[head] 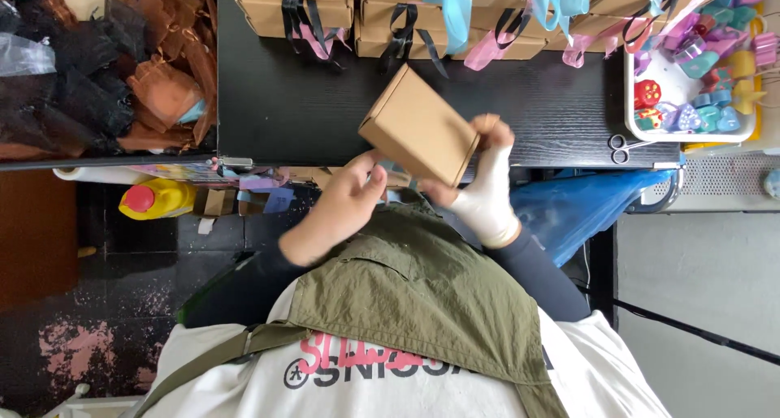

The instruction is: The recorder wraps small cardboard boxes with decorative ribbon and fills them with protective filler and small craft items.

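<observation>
My right hand [487, 186], in a pale glove, is closed around the right end of a small brown cardboard box [418, 127], fingers curled up over its far edge and the thumb side underneath. My left hand [351, 192] is bare and comes in from below, fingers bent with the tips touching the box's lower left corner; it is partly closed and steadies the box rather than wrapping it. The box is shut, tilted so one corner points away from me, and it is held in the air just above the near edge of the black desk [309, 109], in front of my chest. Along the far side of the desk stands a row of stacked cardboard boxes [325, 8] of the same brown, with black, pink and light blue ribbons [455, 12] hanging down over their fronts. To the right sits a white tray [650, 129] filled with small coloured pieces in purple, teal, yellow and red, and a pair of scissors [626, 148] lies just beside its near left corner at the desk's edge. To the left a heap of black and brown sheer fabric pouches [97, 69] fills a separate bin. Below the desk, on the floor, a yellow bottle with a red cap [158, 199] lies on its side, and a blue plastic bag [585, 207] hangs by my right forearm.
</observation>
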